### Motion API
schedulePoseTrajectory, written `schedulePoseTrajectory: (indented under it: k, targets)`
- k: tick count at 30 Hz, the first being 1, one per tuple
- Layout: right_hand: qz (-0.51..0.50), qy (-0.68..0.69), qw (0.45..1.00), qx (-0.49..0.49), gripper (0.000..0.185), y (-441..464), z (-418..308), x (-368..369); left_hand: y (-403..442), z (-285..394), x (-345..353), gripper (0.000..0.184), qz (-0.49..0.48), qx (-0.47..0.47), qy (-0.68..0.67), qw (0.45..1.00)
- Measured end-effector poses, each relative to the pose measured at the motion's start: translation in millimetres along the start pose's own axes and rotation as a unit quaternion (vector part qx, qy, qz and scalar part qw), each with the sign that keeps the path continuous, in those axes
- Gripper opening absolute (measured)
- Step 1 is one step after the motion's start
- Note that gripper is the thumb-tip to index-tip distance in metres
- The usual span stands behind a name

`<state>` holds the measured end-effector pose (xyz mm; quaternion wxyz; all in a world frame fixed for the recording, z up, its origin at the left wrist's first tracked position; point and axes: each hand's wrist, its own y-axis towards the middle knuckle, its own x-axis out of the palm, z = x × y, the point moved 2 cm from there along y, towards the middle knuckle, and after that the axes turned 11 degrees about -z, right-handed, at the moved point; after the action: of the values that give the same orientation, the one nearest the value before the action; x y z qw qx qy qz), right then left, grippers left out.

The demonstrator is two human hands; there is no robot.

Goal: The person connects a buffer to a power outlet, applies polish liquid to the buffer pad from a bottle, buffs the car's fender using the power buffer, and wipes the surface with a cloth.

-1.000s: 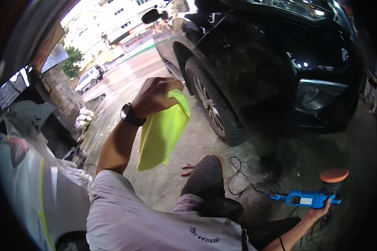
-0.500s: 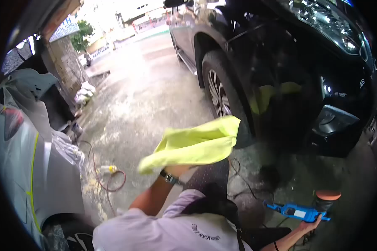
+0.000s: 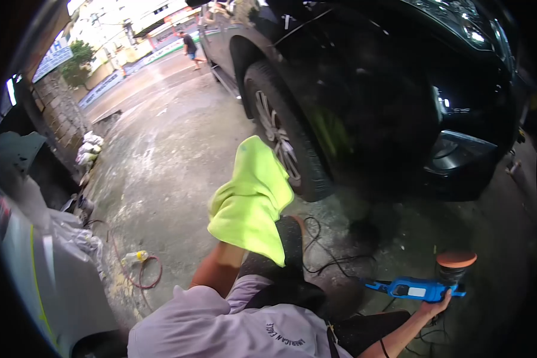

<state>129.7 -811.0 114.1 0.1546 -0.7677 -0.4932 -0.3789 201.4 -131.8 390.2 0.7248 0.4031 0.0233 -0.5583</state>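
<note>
A yellow-green cloth drapes over my left hand and hides its fingers; only the wrist area shows below it. The cloth is raised in front of the front wheel of a black car. At the lower right, my right hand is closed around the head end of a blue polisher. Its orange round pad faces up, apart from the car. A dark cord runs from the tool's rear across the floor.
A silver car body with plastic sheeting stands on the left. A yellow plug on a red cord lies on the concrete floor. One person walks near the street.
The cloth has gone from spread out sideways to hanging upright over my left hand. The view has shifted, and a person now appears at the back. My right hand still grips the polisher.
</note>
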Motion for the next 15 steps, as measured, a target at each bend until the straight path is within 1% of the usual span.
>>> schedulePoseTrajectory:
  k: [2, 3, 4, 5, 6, 7, 8, 9, 11, 12, 13, 14, 15]
  targets:
    - [0.017, -0.014, 0.999, -0.024, 0.041, -5, -5, 20, 7, 14, 38, 0.05, 0.005, 0.012, 0.137, 0.99]
    - [0.012, -0.018, 1.0, -0.02, 0.041, -8, -7, 32, 9, 23, 61, 0.051, 0.009, 0.024, 0.208, 0.978]
    - [0.007, -0.02, 1.0, -0.015, 0.041, -12, -6, 44, 15, 31, 90, 0.052, -0.003, 0.036, 0.262, 0.964]
    - [0.024, -0.02, 0.999, -0.015, 0.041, -14, -6, 53, 24, 37, 125, 0.053, -0.026, 0.055, 0.306, 0.95]
    - [0.025, -0.018, 0.999, -0.021, 0.041, -13, -5, 57, 32, 40, 154, 0.054, -0.045, 0.075, 0.325, 0.942]
    - [-0.001, -0.004, 1.0, -0.008, 0.041, -13, -3, 59, 47, 39, 178, 0.055, -0.052, 0.105, 0.339, 0.934]
    - [-0.025, 0.007, 1.0, 0.005, 0.042, -16, -2, 58, 68, 31, 194, 0.056, -0.054, 0.135, 0.345, 0.927]
    - [-0.019, -0.001, 1.0, 0.009, 0.042, -14, 0, 54, 89, 20, 198, 0.057, -0.034, 0.153, 0.354, 0.922]
    - [0.006, -0.008, 1.0, -0.019, 0.042, -16, -4, 62, 155, 12, 159, 0.06, 0.068, 0.184, 0.371, 0.908]
    - [0.027, -0.016, 0.999, -0.032, 0.042, -23, -5, 70, 197, 3, 133, 0.054, -0.005, 0.083, 0.395, 0.915]
    - [0.023, -0.002, 0.999, -0.029, 0.042, -26, -8, 75, 260, -11, 85, 0.05, -0.077, -0.022, 0.415, 0.906]
    - [0.033, -0.004, 0.999, -0.029, 0.042, -30, -12, 81, 323, -6, 41, 0.045, 0.054, 0.059, 0.339, 0.937]
    - [0.021, -0.014, 0.999, -0.029, 0.042, -32, -17, 87, 378, -12, 1, 0.037, 0.123, 0.094, 0.153, 0.976]
